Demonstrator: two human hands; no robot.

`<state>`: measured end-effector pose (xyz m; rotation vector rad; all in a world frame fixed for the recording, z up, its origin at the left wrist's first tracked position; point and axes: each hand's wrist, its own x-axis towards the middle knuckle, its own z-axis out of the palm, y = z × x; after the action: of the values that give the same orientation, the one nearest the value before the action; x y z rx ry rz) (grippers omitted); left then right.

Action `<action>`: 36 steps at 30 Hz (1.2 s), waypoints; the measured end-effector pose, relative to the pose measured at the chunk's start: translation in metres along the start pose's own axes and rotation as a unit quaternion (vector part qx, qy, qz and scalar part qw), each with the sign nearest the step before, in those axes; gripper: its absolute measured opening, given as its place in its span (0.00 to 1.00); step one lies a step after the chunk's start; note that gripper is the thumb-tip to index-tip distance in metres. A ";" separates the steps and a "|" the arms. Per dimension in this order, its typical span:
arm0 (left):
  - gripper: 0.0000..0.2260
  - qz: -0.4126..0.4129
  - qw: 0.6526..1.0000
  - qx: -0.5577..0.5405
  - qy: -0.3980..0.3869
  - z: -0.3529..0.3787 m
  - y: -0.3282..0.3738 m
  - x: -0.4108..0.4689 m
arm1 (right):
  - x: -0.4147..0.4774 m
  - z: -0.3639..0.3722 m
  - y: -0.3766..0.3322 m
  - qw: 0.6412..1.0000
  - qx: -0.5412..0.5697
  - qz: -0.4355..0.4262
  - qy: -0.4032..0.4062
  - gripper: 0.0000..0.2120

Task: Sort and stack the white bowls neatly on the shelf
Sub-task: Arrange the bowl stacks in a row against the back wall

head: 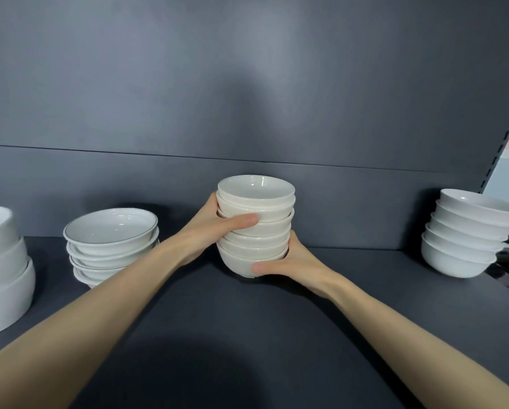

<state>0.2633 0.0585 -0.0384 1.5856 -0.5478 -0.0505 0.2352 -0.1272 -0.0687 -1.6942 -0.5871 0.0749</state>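
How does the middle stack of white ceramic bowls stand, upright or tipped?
The stack of white ceramic bowls is upright, rims up, slightly uneven. The left hand grips its upper part, right hand its base.

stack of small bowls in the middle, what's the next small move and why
Probably settle the stack of small bowls squarely on the shelf and nudge its upper bowls straight. The left hand grips the upper bowls, the right hand holds the bottom one, and the upper bowls sit slightly unevenly over the lower ones.
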 end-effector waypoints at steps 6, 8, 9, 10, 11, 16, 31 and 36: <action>0.36 -0.027 1.000 -0.013 0.008 -0.004 -0.003 0.002 | -0.002 0.002 -0.005 1.000 -0.012 0.017 0.001 0.32; 0.38 -0.034 0.999 -0.007 0.006 -0.004 -0.003 0.000 | -0.003 0.003 -0.006 1.000 -0.012 0.022 0.011 0.32; 0.38 -0.032 0.999 -0.003 0.006 -0.005 -0.003 0.000 | -0.004 0.004 -0.008 1.000 -0.012 0.024 0.017 0.31; 0.38 -0.030 1.000 0.000 0.008 -0.005 -0.002 -0.001 | -0.005 0.006 -0.009 0.999 -0.013 0.024 0.023 0.31; 0.38 -0.028 1.000 0.002 0.010 -0.005 -0.001 0.000 | -0.006 0.007 -0.010 0.999 -0.014 0.026 0.028 0.31; 0.35 -0.025 1.000 -0.004 0.011 -0.004 0.000 -0.003 | -0.011 0.009 -0.013 0.998 -0.027 0.037 0.048 0.29; 0.24 0.012 1.000 0.025 -0.008 0.022 0.071 -0.068 | -0.071 0.029 -0.066 0.996 -0.036 0.030 0.081 0.30; 0.27 0.007 0.999 0.029 0.019 0.036 0.089 -0.122 | -0.113 0.051 -0.086 0.997 -0.041 0.023 0.053 0.30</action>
<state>0.1151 0.0719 0.0063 1.6355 -0.5341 0.0056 0.0896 -0.1203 -0.0298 -1.7792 -0.4765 -0.0057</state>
